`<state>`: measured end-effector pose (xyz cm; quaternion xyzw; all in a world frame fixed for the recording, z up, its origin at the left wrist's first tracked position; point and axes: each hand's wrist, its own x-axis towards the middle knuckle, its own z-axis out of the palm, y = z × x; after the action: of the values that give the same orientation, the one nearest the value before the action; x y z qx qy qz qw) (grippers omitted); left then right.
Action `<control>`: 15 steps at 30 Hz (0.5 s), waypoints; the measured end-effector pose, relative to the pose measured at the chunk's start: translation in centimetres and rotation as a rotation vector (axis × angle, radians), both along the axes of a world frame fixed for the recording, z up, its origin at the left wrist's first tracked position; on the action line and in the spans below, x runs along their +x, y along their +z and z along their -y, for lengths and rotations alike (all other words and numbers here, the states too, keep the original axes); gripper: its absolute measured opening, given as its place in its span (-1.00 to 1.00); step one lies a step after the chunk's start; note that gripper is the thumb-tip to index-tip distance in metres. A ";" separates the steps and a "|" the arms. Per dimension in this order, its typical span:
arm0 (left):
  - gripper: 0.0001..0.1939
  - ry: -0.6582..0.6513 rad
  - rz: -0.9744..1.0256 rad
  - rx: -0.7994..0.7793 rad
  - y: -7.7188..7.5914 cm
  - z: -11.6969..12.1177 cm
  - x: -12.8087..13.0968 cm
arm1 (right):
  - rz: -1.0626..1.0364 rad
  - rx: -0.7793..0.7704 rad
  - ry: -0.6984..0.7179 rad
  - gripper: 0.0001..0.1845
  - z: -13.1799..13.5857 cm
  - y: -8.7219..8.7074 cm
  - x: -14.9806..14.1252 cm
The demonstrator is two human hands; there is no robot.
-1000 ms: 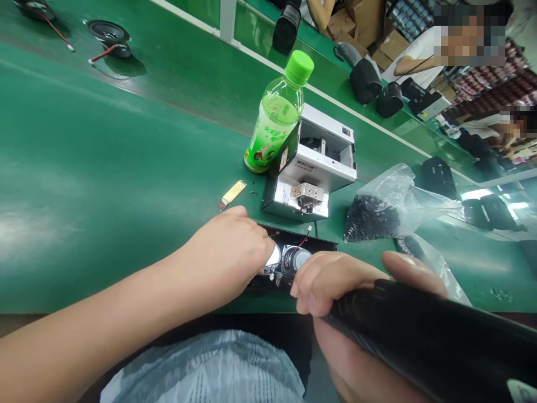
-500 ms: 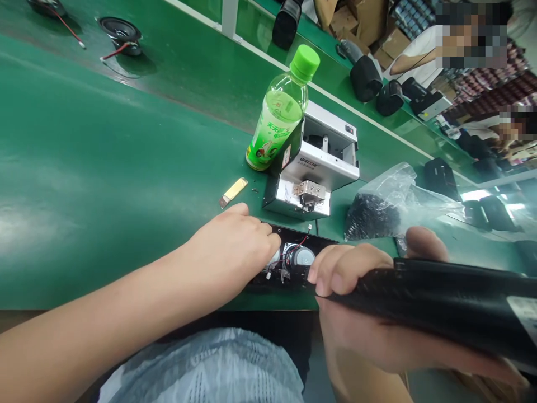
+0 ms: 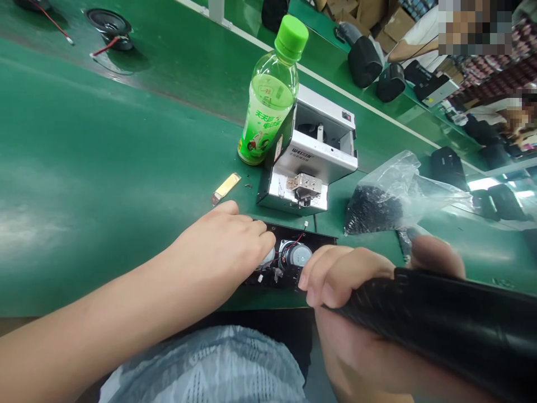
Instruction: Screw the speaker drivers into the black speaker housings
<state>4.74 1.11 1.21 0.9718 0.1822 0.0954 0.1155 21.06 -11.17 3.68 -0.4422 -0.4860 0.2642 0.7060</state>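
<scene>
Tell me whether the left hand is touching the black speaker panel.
Touching: the head view shows the left hand resting its fingers on the black speaker panel.

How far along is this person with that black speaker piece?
Done, it seems: a round silver-backed speaker driver with a red wire sits in the black rectangular panel. In hand: the left hand rests on that panel while the right hand grips a long black ribbed casing. Remaining, perhaps: a clear plastic bag of small black parts lies nearby.
</scene>
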 end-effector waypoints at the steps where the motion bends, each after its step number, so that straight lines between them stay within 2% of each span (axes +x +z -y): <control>1: -0.75 -0.005 0.011 -0.003 -0.1 0.0 0.0 | 0.025 0.020 -0.005 -0.59 0.2 -0.1 -0.1; 4: -0.76 -0.014 0.037 -0.028 -0.3 -0.1 -0.3 | 0.033 0.032 -0.027 -0.57 0.4 0.1 -0.3; 9: -0.82 -0.016 0.044 -0.077 -0.5 -0.1 -0.7 | -0.101 -0.046 -0.066 -0.43 -0.1 0.8 0.3; 15: -0.85 -0.030 0.041 -0.140 -0.5 -0.4 -1.3 | -0.119 0.020 -0.129 -0.34 -0.2 1.5 1.9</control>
<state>3.47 1.48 0.73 0.9617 0.1716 0.1006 0.1884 22.97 -10.99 5.14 -0.4490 -0.4163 0.2394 0.7535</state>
